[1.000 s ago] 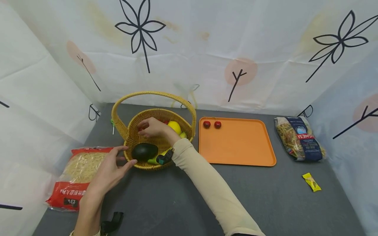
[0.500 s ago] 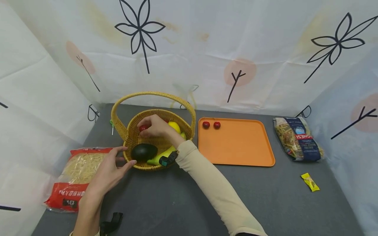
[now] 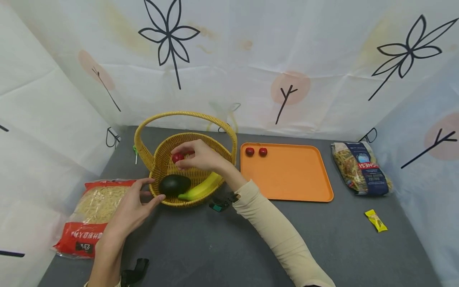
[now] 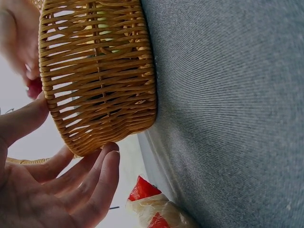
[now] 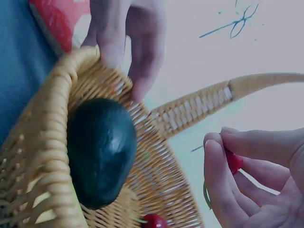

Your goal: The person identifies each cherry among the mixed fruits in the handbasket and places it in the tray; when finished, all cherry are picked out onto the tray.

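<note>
My right hand (image 3: 204,157) is above the inside of a yellow wicker basket (image 3: 162,164). Between thumb and fingers it pinches a red cherry (image 5: 234,160) with a green stem. My left hand (image 3: 130,209) holds the basket's left side, its thumb on the rim in the left wrist view. Inside the basket lie a dark avocado (image 3: 175,185), a banana (image 3: 201,188) and another cherry (image 5: 155,221). My right hand and forearm hide the basket's right part. Two cherries (image 3: 263,152) sit on an orange tray (image 3: 290,175) to the right.
The basket's tall handle (image 3: 186,113) arches over its back. A red pasta bag (image 3: 97,207) lies to the left, another pasta bag (image 3: 362,169) to the right. Nearer on the grey table (image 3: 272,247) is a small yellow packet (image 3: 375,221). A lollipop (image 3: 136,154) lies behind the basket's left side.
My right hand has lifted a cherry from the basket's far part and drawn back slightly right. The banana shows more fully; the lemon is now hidden. My left hand has stayed put.
</note>
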`<control>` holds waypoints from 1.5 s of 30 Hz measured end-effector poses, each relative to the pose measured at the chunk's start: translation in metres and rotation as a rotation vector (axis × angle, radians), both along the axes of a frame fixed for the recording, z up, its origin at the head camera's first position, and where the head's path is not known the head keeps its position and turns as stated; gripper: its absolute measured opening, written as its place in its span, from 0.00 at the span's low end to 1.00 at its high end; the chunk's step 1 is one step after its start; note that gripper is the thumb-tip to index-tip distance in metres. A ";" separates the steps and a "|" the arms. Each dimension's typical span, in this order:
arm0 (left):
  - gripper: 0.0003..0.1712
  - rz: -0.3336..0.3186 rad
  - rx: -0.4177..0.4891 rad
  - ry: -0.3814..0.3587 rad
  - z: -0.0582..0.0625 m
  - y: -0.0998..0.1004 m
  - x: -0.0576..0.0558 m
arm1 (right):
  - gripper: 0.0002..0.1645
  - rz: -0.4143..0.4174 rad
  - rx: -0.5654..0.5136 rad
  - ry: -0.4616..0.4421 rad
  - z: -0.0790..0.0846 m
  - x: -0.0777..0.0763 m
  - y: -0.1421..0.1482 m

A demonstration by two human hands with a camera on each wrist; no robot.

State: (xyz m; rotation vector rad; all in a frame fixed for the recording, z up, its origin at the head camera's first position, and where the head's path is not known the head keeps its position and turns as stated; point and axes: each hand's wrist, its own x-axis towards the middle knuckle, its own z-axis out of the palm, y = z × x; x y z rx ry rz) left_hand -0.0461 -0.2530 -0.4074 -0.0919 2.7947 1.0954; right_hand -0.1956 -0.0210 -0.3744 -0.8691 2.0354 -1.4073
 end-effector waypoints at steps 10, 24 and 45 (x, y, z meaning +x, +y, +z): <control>0.43 -0.004 -0.001 0.022 0.000 -0.001 0.001 | 0.22 0.054 -0.062 0.079 0.023 0.035 0.055; 0.43 -0.011 -0.003 0.032 -0.002 -0.002 0.000 | 0.15 -0.048 -0.301 0.029 0.034 0.061 0.150; 0.43 -0.012 -0.001 0.037 -0.002 -0.002 0.001 | 0.27 -0.587 0.054 0.026 -0.043 -0.007 0.254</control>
